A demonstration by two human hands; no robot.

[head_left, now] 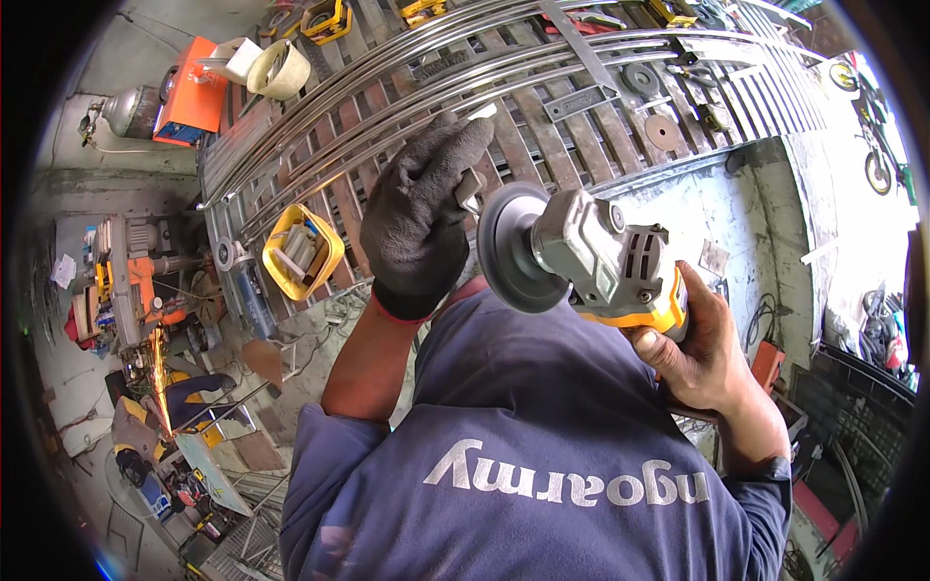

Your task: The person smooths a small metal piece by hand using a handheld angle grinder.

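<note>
Right hand point(712, 353), bare, grips the grinder point(610, 261) by its body, held above the workbench point(542, 126). Gloved left hand point(421, 218) pinches a small metal piece point(469, 190) against the disc point(509, 247), seemingly tightening it. Next calls for a firm, steady twist.

Centre: angle grinder point(601, 257) held before the person's chest; its disc point(509, 247) faces left
Left of disc: left hand point(421, 218), gloved, a small tool point(469, 189) in its fingers, touching the disc's edge
Right, lower: right hand point(702, 344) around the grinder's body
Behind both hands: slatted metal workbench point(542, 126); long bent rods point(387, 107) lie across it
Bench, left end: tray point(302, 250) with small parts in it
Far lower left: sparks point(160, 373) near the floor
</note>
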